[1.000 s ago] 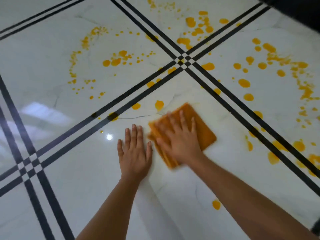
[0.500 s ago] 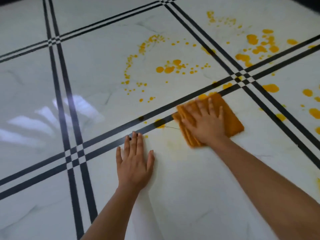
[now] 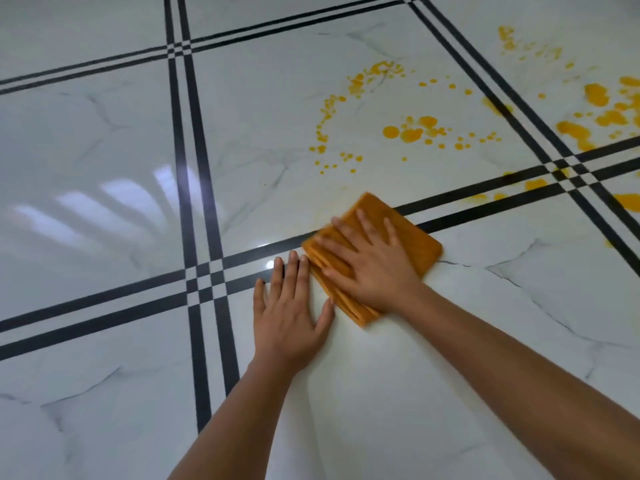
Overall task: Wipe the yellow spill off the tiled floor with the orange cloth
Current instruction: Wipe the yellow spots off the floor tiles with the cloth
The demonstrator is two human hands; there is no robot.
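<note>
Orange cloth (image 3: 408, 233): folded rectangle, layered edges, across black tile stripe. Right hand (image 3: 372, 265) flat, fingers spread, pressing cloth. Left hand (image 3: 289, 313) flat on tiled floor (image 3: 104, 140). Yellow spill (image 3: 412, 131) beyond.

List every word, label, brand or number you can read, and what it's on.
None. The orange cloth shows no tag or print; the tiled floor carries only black stripes and the yellow spill; the left hand and right hand bear no writing.
</note>
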